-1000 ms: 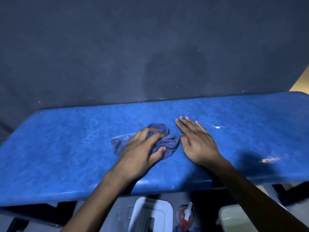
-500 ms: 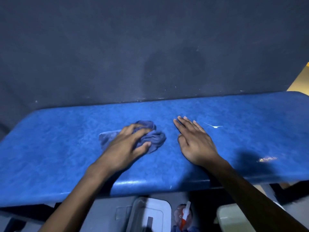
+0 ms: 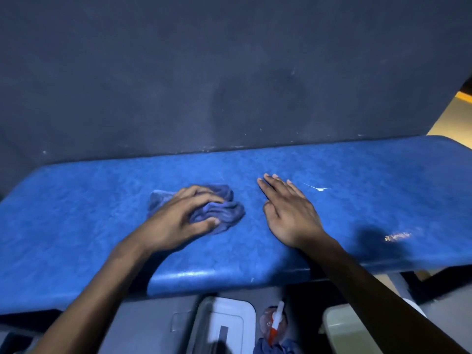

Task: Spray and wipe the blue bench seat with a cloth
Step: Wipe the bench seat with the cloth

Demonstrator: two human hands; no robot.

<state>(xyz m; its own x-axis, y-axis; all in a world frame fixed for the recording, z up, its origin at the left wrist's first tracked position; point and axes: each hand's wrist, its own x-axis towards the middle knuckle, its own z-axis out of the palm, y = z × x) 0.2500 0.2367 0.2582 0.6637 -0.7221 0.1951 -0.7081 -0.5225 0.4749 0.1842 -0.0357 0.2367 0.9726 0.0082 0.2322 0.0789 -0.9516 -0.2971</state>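
Dark wall (image 3: 178, 72) stands behind the blue bench seat (image 3: 76, 226). On the seat's middle, the left hand (image 3: 176, 221) grips a crumpled blue cloth (image 3: 219, 210). Just right of it, the right hand (image 3: 291, 210) lies flat on the seat, fingers straight. A white mark (image 3: 319, 189) sits farther right.

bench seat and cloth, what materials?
Bench seat: likely vinyl or faux-leather upholstery, mottled blue with a glossy sheen along the rounded front edge. Cloth: soft woven fabric, matte blue-grey, bunched in folds under the left hand.
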